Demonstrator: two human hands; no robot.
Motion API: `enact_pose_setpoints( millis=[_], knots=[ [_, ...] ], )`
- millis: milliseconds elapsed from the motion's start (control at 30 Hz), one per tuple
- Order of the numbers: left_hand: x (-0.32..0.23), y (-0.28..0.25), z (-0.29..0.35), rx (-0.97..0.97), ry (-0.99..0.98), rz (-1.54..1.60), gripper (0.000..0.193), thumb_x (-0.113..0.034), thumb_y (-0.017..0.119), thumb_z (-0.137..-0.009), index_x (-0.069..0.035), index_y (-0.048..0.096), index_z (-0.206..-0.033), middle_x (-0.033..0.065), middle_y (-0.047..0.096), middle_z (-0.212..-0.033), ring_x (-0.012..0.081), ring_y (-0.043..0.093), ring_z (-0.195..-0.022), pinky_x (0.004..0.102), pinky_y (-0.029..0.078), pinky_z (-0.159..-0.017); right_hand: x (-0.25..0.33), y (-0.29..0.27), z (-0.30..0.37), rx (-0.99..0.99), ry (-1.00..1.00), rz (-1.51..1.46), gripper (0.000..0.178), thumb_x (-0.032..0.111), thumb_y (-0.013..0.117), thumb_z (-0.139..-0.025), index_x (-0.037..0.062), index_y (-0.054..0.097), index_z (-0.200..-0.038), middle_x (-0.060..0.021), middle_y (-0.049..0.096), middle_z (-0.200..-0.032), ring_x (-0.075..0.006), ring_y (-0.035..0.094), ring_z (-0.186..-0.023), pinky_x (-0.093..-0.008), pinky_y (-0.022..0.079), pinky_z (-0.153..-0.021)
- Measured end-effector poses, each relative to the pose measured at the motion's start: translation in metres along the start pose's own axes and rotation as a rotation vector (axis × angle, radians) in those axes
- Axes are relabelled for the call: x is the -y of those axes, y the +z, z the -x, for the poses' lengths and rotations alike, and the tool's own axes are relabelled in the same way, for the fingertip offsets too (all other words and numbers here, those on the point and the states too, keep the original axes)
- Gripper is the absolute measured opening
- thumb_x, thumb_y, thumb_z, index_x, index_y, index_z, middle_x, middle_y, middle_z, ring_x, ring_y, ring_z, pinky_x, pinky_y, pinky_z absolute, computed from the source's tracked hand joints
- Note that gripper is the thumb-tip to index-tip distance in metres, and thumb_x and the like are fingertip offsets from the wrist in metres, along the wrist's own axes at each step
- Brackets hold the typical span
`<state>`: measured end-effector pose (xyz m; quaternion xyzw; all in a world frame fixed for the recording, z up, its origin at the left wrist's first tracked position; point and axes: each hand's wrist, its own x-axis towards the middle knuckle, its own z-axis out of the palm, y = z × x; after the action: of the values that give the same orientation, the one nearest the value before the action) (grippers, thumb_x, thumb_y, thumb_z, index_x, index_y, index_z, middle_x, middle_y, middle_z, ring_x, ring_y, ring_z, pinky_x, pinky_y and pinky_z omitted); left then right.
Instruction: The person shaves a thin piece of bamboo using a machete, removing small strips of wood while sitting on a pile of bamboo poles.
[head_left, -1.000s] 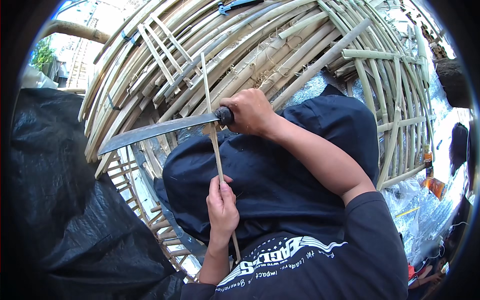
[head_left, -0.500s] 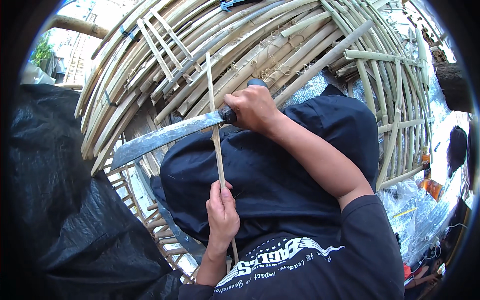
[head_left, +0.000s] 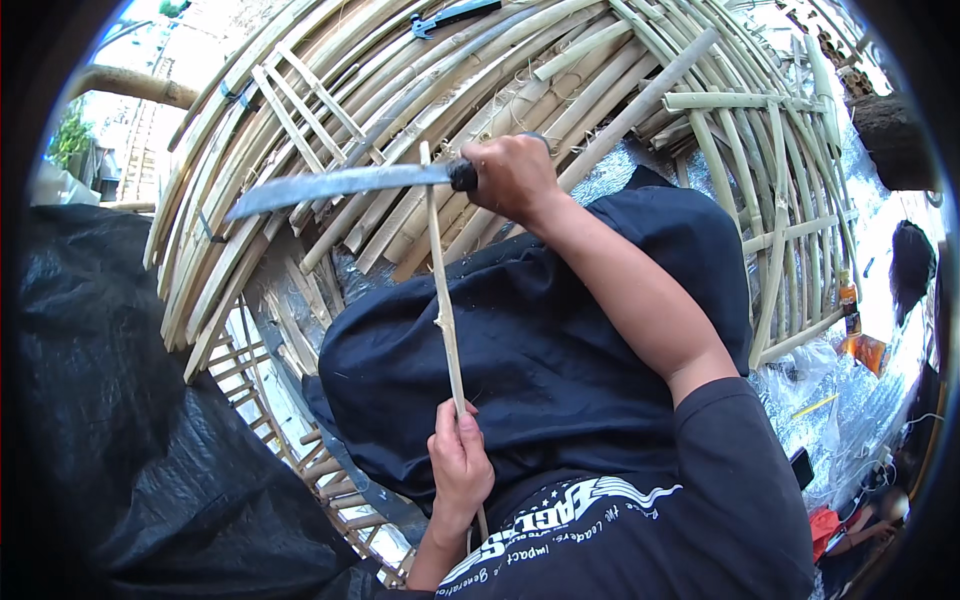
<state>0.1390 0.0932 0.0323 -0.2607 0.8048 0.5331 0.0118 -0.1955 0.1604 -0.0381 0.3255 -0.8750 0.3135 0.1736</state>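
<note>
Bamboo strip (head_left: 445, 322), in the head view, runs from six towards twelve o'clock; probably light, stiff and splintery, best held low, where the left hand (head_left: 461, 462) grips it. The right hand (head_left: 515, 178) clenches the machete (head_left: 350, 181), blade towards nine across the strip's far end; slats (head_left: 400, 100) crowd beyond, leaving more room over the lap (head_left: 560, 330).

Bright daylight (dark, curved rim)

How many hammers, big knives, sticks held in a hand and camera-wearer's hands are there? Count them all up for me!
Hammer: 1, lying on the bamboo strips
Big knife: 1
Held stick: 1
Camera-wearer's hands: 2, left hand on the stick, right hand on the knife
Total: 5
</note>
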Motion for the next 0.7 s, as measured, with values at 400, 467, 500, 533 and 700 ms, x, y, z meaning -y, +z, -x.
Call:
enact_pose_setpoints(
  millis=[400,467,500,533,700],
  knots=[
    [0.014,-0.009,-0.007,0.016,-0.024,0.225,0.022,-0.022,0.040,-0.112,-0.002,0.050,-0.116,-0.0085,0.034,-0.061,-0.0017,0.028,-0.048,0.0195,0.021,-0.043,0.020,-0.019,0.012,-0.035,0.187,-0.362,0.014,0.018,0.067,-0.075,0.0066,0.071,-0.082,-0.0204,0.066,-0.073,-0.0427,0.066,-0.071,-0.0497,0.053,-0.065],
    [0.011,-0.011,-0.012,-0.002,-0.018,0.239,0.023,-0.022,0.040,-0.112,-0.002,0.050,-0.116,-0.0082,0.034,-0.061,-0.0013,0.028,-0.048,0.0195,0.021,-0.043,0.023,-0.015,0.017,-0.007,0.144,-0.310,0.014,0.018,0.069,-0.072,0.0090,0.071,-0.082,-0.0183,0.067,-0.071,-0.0406,0.066,-0.068,-0.0488,0.053,-0.063],
    [0.008,-0.012,-0.015,-0.003,0.002,0.250,0.024,-0.023,0.039,-0.112,-0.002,0.050,-0.117,-0.0080,0.033,-0.060,-0.0013,0.028,-0.047,0.0194,0.021,-0.043,0.025,-0.014,0.019,0.045,0.076,-0.276,0.014,0.019,0.070,-0.071,0.0103,0.071,-0.081,-0.0172,0.066,-0.070,-0.0392,0.066,-0.067,-0.0481,0.053,-0.062],
    [0.004,-0.012,-0.017,-0.007,-0.001,0.250,0.024,-0.023,0.039,-0.112,-0.002,0.050,-0.117,-0.0080,0.033,-0.060,-0.0013,0.028,-0.047,0.0194,0.021,-0.043,0.030,-0.012,0.021,0.102,0.007,-0.245,0.014,0.019,0.071,-0.069,0.0116,0.071,-0.081,-0.0161,0.066,-0.068,-0.0378,0.067,-0.065,-0.0473,0.053,-0.060],
    [-0.002,-0.009,-0.025,-0.037,-0.011,0.276,0.024,-0.023,0.036,-0.113,-0.003,0.050,-0.115,-0.0076,0.032,-0.059,-0.0014,0.026,-0.046,0.0193,0.020,-0.042,0.048,-0.008,0.034,0.155,-0.113,-0.266,0.014,0.023,0.075,-0.070,0.0149,0.069,-0.080,-0.0125,0.065,-0.065,-0.0346,0.068,-0.064,-0.0476,0.053,-0.058]
  ],
)
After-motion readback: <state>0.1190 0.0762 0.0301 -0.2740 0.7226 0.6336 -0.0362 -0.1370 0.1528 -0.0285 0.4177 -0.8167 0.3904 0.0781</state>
